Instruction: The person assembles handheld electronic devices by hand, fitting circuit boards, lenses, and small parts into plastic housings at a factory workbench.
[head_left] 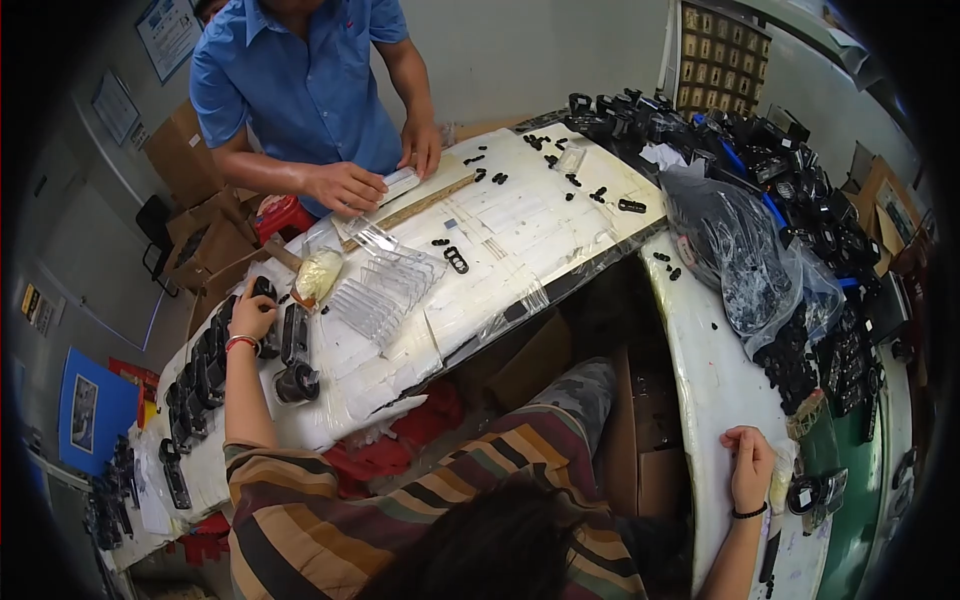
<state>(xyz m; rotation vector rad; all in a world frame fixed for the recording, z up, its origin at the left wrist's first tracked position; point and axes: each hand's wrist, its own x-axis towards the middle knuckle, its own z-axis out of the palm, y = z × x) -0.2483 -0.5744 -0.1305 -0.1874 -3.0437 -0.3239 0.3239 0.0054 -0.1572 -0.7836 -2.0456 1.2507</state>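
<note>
My left hand (253, 314) reaches to the left end of the white table, fingers closed round a small black plastic part (265, 287). Beside it a row of black plastic parts (205, 362) lines the table's left side. A longer black part (294, 335) lies just right of the hand, with a round black part (297, 383) nearer to me. My right hand (750, 466) rests on the white side table (705, 370) with its fingers curled in; I see nothing in it. Close to that hand are a small roundish black-and-clear item (803, 494) and a thin black tool (772, 555).
Across the table a person in a blue shirt handles a clear plastic piece (400, 184). Stacked clear plastic trays (388, 288) and a yellowish plastic bag (320, 272) lie between us. Small black pieces (456, 260) dot the tabletop. Black parts and a dark plastic bag (735, 250) crowd the right.
</note>
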